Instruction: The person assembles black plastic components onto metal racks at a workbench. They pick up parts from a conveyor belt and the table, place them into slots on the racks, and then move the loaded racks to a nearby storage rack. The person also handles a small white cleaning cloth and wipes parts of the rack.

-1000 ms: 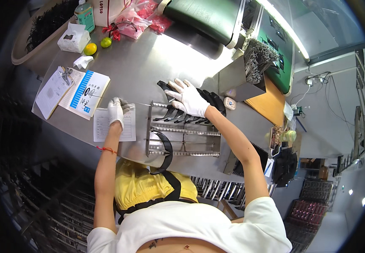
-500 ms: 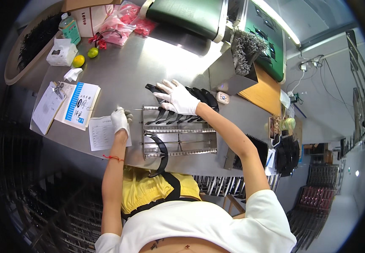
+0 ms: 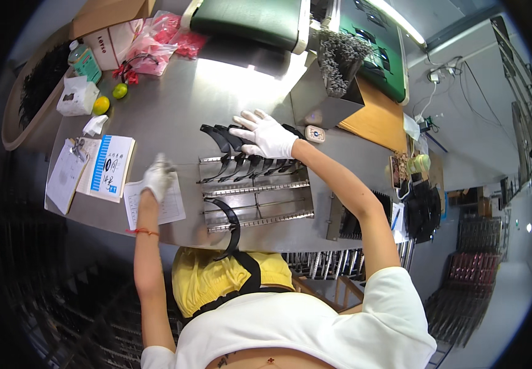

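Several glossy black curved bands point(image 3: 217, 137) cross the far edge of the slotted silver metal rack point(image 3: 257, 190), seemingly steadied by the white-gloved right hand point(image 3: 268, 138), outspread, gripping nothing visible, while left of the rack the blurred white-gloved left hand point(image 3: 157, 178) hides its hold.

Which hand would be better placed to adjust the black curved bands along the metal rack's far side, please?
Probably the right hand: it lies spread over the black curved bands at the metal rack, while the left hand is off to the left, over the paper form.
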